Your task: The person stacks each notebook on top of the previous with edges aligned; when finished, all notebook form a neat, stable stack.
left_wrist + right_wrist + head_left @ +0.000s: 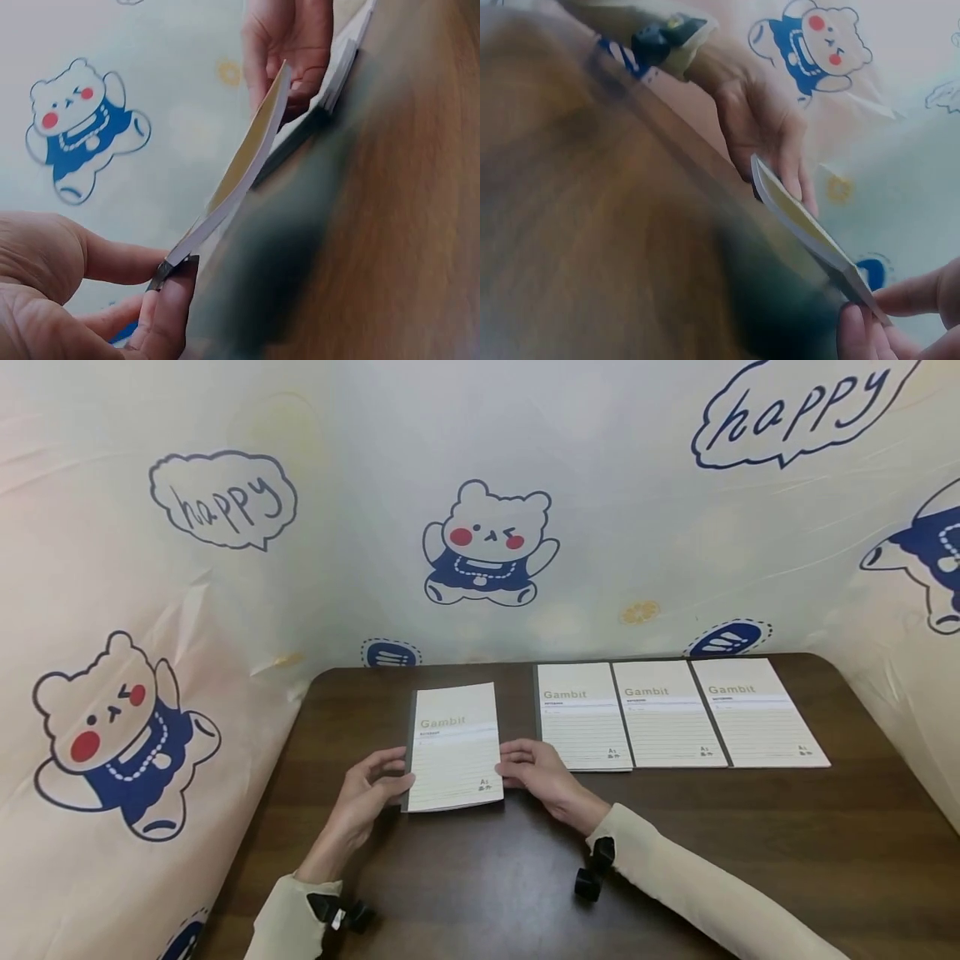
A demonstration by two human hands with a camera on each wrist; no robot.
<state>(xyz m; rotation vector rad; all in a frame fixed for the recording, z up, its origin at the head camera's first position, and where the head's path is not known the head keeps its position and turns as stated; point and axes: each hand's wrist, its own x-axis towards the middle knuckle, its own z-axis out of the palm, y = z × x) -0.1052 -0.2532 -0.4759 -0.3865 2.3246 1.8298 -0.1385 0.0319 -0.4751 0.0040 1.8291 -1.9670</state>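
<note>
We hold one Gambit notebook (pixel 455 752) to the left of the row of three Gambit notebooks (pixel 670 718) on the wood-grain table (pixel 487 885). Our left hand (pixel 365 795) pinches the held notebook's dark spine (pixel 411 727); our right hand (pixel 546 777), nearer the row, pinches its opposite edge (pixel 497 731).

Dark brown wood-grain table (pixel 480 877), shiny-ish. 3 Gambit notebooks (pixel 670 722) on it, side by side nr back, R of ctr.

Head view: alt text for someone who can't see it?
A person's left-hand grip and right-hand grip hold a Gambit notebook by opposite edges over a dark wood table. More Gambit notebooks lie side by side at right, three covers showing, before a bear-print backdrop.
</note>
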